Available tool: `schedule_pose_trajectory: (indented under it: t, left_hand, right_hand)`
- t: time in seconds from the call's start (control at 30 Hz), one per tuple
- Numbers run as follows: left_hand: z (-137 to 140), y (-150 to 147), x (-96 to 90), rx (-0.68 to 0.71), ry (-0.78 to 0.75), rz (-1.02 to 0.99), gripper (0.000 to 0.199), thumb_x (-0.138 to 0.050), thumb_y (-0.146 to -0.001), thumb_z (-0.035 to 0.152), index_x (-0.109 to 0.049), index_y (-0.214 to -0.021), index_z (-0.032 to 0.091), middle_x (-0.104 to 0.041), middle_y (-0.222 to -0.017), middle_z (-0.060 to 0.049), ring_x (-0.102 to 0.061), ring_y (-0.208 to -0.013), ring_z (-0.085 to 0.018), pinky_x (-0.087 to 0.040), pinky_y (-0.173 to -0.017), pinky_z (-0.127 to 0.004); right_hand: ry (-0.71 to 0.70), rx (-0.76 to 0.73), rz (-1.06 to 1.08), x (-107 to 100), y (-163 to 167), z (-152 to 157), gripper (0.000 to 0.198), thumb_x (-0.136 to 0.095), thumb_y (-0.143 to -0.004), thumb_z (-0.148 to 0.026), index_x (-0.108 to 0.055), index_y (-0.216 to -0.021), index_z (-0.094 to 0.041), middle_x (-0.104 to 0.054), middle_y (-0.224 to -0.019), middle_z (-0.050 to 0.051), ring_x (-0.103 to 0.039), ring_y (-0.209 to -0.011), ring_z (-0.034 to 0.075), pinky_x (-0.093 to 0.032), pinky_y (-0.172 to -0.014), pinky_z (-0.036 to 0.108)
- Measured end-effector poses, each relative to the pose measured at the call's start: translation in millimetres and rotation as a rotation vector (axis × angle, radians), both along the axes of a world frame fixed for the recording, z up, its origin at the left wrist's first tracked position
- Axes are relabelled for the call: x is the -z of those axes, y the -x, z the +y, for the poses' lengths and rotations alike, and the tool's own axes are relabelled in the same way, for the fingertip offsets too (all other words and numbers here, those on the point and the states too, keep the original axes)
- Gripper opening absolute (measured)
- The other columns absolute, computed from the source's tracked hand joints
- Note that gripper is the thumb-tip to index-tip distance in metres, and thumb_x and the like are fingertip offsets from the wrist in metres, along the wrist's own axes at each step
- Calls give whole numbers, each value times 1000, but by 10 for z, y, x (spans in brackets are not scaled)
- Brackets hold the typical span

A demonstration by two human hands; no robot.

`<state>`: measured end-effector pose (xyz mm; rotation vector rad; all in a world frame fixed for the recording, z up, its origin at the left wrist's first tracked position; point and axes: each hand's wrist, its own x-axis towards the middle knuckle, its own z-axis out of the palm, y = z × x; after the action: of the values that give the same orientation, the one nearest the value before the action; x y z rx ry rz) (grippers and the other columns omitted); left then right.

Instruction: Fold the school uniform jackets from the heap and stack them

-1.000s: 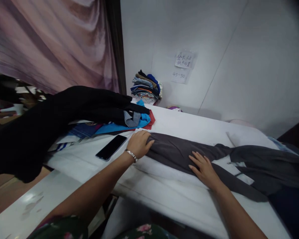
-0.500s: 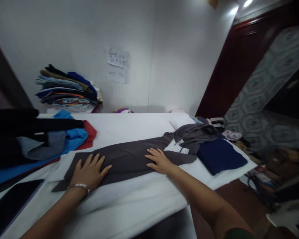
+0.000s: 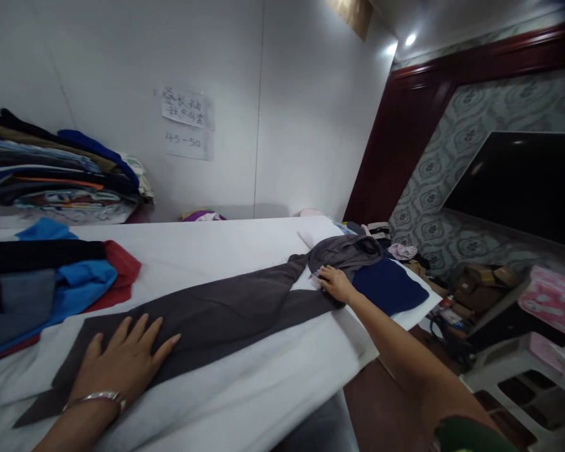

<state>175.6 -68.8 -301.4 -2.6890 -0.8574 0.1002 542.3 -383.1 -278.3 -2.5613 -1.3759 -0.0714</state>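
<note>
A dark grey hooded top (image 3: 226,301) lies stretched across the white-covered table, its hood-like bunched end (image 3: 346,250) at the right. My left hand (image 3: 120,361), with a silver bracelet at the wrist, rests flat on the left end of the top, fingers spread. At the neck end, my right hand (image 3: 338,284) has its fingers bent over a white tag (image 3: 315,274), which they partly hide. Just beyond that hand sits a folded navy cloth (image 3: 388,285), partly beneath the grey top.
Blue, red, black and grey clothes (image 3: 82,282) lie at the left of the table (image 3: 207,242). A tall folded stack (image 3: 61,166) stands against the wall, below paper signs (image 3: 188,125). On the right are a white stool (image 3: 522,376), cardboard boxes (image 3: 480,285) and a screen (image 3: 522,188).
My right hand has moved right along the grey top, from lying flat on its middle to the tag at its neck. My left hand stays flat on it. The view has turned right.
</note>
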Motion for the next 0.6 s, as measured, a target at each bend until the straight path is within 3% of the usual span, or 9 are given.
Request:
schedule_pose_trajectory:
  t: [0.13, 0.33, 0.47, 0.6]
  left_hand:
    - [-52, 4, -49, -12, 14, -9, 49, -35, -74, 37, -60, -113, 50, -46, -140, 4, -30, -134, -35, -13, -98, -62]
    - [-136, 10, -172, -10, 80, -37, 51, -31, -77, 33, -61, -117, 43, -47, -141, 0, -30, -134, -37, -15, -100, -63]
    - [-152, 4, -214, -19, 171, -125, 54, -31, -78, 33, -64, -119, 26, -46, -141, -10, -29, -134, -39, -16, -101, -65]
    - [-150, 16, -216, -15, 172, -105, 51, -33, -79, 31, -63, -119, 29, -46, -141, -9, -29, -134, -40, -17, -101, -65]
  right_hand:
    - [-101, 81, -57, -42, -169, 102, 41, -44, -90, -31, -54, -128, -16, -47, -139, 12, -35, -133, 26, -31, -108, 45]
    - [-124, 82, -18, 6, -231, 800, 47, -37, -92, -27, -43, -137, -14, -39, -145, 10, -30, -136, 20, -26, -111, 36]
    - [-112, 156, 34, 69, -303, 1107, 47, -34, -94, -31, -41, -138, -16, -34, -147, 11, -25, -137, 23, -25, -110, 41]
    - [-54, 186, 125, 210, -328, 1163, 41, -41, -93, -33, -46, -132, -25, -38, -145, 6, -25, -137, 26, -21, -108, 54]
